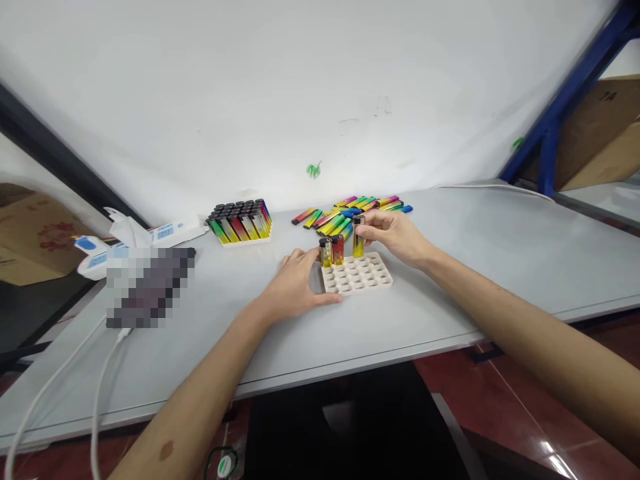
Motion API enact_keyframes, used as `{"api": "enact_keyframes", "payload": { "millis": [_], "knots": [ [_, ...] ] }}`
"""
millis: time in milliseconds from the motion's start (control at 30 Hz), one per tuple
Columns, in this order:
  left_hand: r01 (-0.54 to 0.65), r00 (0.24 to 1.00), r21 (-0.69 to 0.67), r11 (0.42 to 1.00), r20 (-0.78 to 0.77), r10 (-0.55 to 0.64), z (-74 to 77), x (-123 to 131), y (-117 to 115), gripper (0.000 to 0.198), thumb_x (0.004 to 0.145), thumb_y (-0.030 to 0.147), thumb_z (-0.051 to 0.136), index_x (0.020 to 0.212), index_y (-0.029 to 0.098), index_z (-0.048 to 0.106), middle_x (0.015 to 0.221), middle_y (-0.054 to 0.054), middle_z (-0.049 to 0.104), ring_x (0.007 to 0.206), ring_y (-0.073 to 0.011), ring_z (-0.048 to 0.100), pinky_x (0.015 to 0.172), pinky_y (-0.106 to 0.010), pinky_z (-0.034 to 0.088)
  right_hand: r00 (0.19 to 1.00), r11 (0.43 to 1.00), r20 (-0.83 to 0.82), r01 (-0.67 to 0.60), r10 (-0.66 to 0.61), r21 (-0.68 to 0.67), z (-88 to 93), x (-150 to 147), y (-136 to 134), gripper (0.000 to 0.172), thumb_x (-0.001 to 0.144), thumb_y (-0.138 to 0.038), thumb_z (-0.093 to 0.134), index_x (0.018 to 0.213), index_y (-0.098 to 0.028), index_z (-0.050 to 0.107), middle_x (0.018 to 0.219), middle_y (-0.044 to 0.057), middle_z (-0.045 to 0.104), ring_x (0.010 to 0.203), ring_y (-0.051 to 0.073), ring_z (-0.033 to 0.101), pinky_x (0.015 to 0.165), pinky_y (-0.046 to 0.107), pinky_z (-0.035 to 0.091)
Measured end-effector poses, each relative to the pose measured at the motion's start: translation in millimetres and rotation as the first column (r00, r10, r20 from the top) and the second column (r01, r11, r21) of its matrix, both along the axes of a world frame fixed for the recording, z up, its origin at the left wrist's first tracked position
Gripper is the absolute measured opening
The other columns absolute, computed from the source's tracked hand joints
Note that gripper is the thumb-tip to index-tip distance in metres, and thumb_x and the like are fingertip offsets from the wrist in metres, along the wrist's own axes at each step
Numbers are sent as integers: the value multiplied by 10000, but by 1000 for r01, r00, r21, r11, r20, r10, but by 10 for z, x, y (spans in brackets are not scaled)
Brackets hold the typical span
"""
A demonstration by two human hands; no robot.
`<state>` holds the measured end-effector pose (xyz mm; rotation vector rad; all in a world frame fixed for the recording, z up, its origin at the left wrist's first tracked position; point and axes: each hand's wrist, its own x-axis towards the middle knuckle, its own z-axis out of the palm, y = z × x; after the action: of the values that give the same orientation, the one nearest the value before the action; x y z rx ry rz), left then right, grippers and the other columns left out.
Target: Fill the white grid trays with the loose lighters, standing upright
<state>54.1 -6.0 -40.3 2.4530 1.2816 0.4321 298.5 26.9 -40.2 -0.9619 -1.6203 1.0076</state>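
Visibly, two lighters (339,251) stand in the near tray (356,275), many in the far tray (247,242).

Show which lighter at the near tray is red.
The middle lighter, between the yellowish one by the left hand and the one in the right hand; of these, only it is mostly red.

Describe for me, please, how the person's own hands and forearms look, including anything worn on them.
The left hand and right hand are bare, without gloves; no ring, watch or bracelet shows. The left forearm and right forearm are uncovered, with no sleeves in view. A small oval mark shows on the left forearm.
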Motion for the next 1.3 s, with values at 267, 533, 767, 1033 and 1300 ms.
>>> {"api": "enact_keyframes", "payload": {
  "millis": [267,533,767,1033,1300],
  "knots": [
    [15,1000,-2,1000,3,-15,14,11,-5,839,704,625,735,1359,193,438,1204,-109,573,1155,-317,473,1001,-438,383,965,991,261,-1,-33,132,-63,-23,0,276,760,-424,746,854,-189,634,798,22,675,714,172,629,655,319,493],
    [8,1000,-4,1000,-2,-8,1,3,6,852,697,638,732,1358,192,432,1224,-113,565,1171,-321,470,1009,-443,385,911,980,393,49,-123,195,-3,123,49,370,911,-521,531,869,-184,676,928,65,706,866,207,646,815,337,475],
    [-17,999,-1,1000,-33,17,5,-10,23,838,698,675,700,1332,185,452,1203,-124,557,1172,-335,475,991,-452,405,402,748,680,572,-614,337,-198,689,392,408,929,-361,461,1266,-216,639,1160,161,601,1178,330,501,996,481,382],
    [-5,999,12,1000,-34,6,-9,-15,20,821,699,683,693,1311,184,469,1188,-121,572,1155,-333,480,984,-451,408,216,631,777,724,-591,279,-244,751,418,556,865,-500,535,1262,-111,551,1269,223,558,1212,367,476,991,496,384],
    [-9,999,16,1000,-34,10,-4,-21,21,826,701,682,692,1323,189,461,1185,-117,580,1149,-332,488,976,-448,411,231,657,826,726,-513,205,-225,875,421,334,831,-362,561,1074,-136,601,1051,180,659,982,325,613,808,412,463]
  ]
}}
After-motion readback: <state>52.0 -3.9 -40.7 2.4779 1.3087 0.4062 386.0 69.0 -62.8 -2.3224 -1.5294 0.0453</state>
